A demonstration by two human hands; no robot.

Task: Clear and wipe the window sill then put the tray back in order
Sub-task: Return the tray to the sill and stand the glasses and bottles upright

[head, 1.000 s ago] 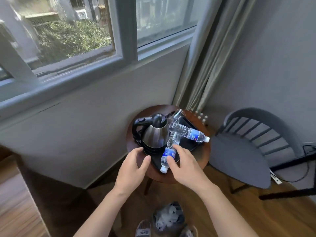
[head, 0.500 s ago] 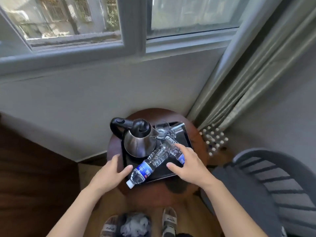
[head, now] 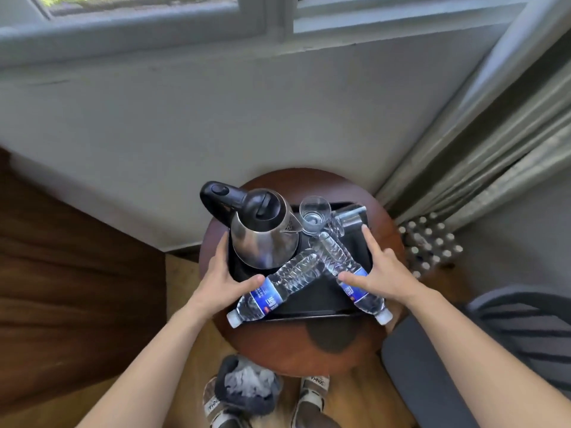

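A black tray (head: 321, 295) sits on a round wooden table (head: 293, 344) below the grey window sill (head: 123, 44). On the tray stand a steel kettle (head: 262, 239) and an upright glass (head: 313, 213), with a second glass (head: 349, 216) tipped beside it. Two water bottles lie crossed on the tray, the left bottle (head: 278, 285) and the right bottle (head: 336, 257), caps jutting over the front edge. My left hand (head: 222, 279) lies along the tray's left edge, thumb touching the left bottle. My right hand (head: 383, 273) lies along the tray's right side, fingers straight, thumb on the right bottle.
A grey chair (head: 463, 350) stands close on the right. Curtains (head: 494, 149) hang at the right corner, with a pack of bottles (head: 429, 242) at their foot. A dark bundle holding something white and crumpled (head: 247, 384) lies between my feet.
My left hand has moved up to the tray's left edge and my right hand has shifted to its right side. The view has come closer and tilted down.
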